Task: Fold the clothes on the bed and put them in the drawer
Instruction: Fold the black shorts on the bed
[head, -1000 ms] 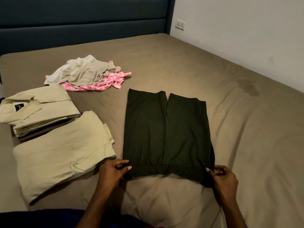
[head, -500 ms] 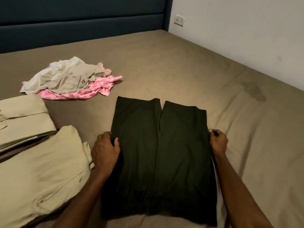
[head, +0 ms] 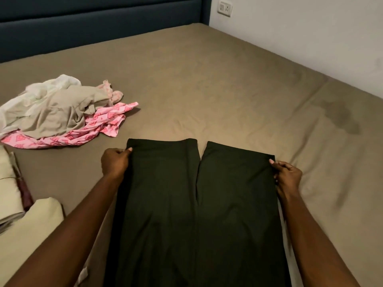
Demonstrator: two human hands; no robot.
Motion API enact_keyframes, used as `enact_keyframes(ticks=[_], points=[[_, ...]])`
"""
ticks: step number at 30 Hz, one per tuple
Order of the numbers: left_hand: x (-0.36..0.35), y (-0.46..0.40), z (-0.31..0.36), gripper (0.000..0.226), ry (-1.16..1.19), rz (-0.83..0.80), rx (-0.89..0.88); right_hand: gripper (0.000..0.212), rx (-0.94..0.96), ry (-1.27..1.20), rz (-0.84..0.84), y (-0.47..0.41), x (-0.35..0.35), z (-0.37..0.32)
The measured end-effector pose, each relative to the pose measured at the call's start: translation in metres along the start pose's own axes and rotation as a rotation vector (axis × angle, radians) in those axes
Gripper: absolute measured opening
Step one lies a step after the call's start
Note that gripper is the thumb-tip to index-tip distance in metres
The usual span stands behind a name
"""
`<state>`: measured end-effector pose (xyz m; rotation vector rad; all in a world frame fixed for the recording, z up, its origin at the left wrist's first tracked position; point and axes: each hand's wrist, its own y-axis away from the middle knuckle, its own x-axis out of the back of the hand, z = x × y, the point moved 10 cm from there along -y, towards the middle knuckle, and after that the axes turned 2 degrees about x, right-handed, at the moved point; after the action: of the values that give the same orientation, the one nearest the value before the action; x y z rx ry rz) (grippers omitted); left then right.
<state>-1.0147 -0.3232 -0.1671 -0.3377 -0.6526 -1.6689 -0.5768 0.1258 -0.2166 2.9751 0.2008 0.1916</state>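
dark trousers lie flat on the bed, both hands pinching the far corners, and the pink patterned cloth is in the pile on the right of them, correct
Not quite. The head view shows the pink patterned cloth in the pile left of the dark trousers. The rest holds: left hand and right hand pinch the far corners.

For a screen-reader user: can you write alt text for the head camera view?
Two hands, left hand and right hand, pinch the far corners of dark trousers laid flat on a brown bed. An unfolded pile of clothes lies far left; folded cream garments sit at the left edge.
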Motion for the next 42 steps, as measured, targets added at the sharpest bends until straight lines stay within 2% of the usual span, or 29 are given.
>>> enact_keyframes(ticks=[2, 4, 8, 10, 11, 13, 15, 16, 18, 20, 23, 27, 30, 33, 36, 39, 42], points=[[0.014, -0.010, -0.018, 0.033, 0.065, 0.130, 0.074, 0.024, -0.033, -0.053, 0.037, -0.005, 0.004, 0.009], [0.022, -0.015, -0.029, 0.029, 0.114, 0.193, 0.082, 0.027, -0.051, -0.113, 0.061, -0.007, 0.008, 0.016], [0.019, -0.021, -0.029, 0.027, 0.115, 0.181, 0.050, 0.027, -0.050, -0.181, 0.084, -0.010, 0.012, 0.022], [0.014, -0.022, -0.018, 0.032, 0.068, 0.106, -0.005, 0.024, -0.038, -0.191, 0.073, -0.010, 0.011, 0.021], [0.012, -0.019, -0.010, 0.037, 0.013, 0.079, -0.041, 0.023, -0.027, -0.192, 0.072, -0.009, 0.010, 0.019], [0.019, -0.010, 0.013, 0.056, -0.233, 0.154, -0.136, 0.027, -0.003, -0.212, 0.064, -0.007, 0.006, 0.013], [0.012, 0.008, 0.054, 0.058, -0.480, 0.267, -0.363, 0.038, 0.024, -0.211, 0.072, -0.007, 0.005, 0.011], [-0.003, 0.019, 0.074, 0.051, -0.533, 0.255, -0.487, 0.039, 0.032, -0.199, 0.073, -0.006, 0.005, 0.011], [-0.051, 0.035, 0.098, 0.040, -0.531, 0.069, -0.627, 0.032, 0.040, -0.162, 0.069, -0.006, 0.005, 0.011], [-0.104, 0.047, 0.110, 0.045, -0.527, -0.128, -0.682, 0.024, 0.037, -0.134, 0.074, -0.008, 0.005, 0.012], [-0.162, 0.057, 0.124, 0.045, -0.585, -0.243, -0.747, 0.018, 0.027, -0.134, 0.086, -0.010, 0.006, 0.016], [-0.187, 0.047, 0.138, 0.020, -0.499, -0.233, -0.709, 0.019, 0.050, -0.098, 0.119, -0.019, 0.008, 0.022], [-0.190, 0.047, 0.146, 0.017, -0.511, -0.150, -0.707, 0.016, 0.068, -0.084, 0.141, -0.023, 0.010, 0.027], [-0.204, 0.068, 0.161, 0.028, -0.540, -0.086, -0.831, 0.020, 0.069, -0.084, 0.159, -0.027, 0.012, 0.029], [-0.221, 0.078, 0.163, 0.052, -0.536, -0.171, -0.822, 0.023, 0.063, -0.070, 0.151, -0.026, 0.006, 0.031], [-0.246, 0.086, 0.170, 0.036, -0.585, -0.270, -0.839, 0.021, 0.060, -0.041, 0.176, -0.030, 0.012, 0.035], [-0.251, 0.081, 0.174, 0.017, -0.515, -0.289, -0.795, 0.021, 0.084, -0.015, 0.192, -0.036, 0.018, 0.039]])
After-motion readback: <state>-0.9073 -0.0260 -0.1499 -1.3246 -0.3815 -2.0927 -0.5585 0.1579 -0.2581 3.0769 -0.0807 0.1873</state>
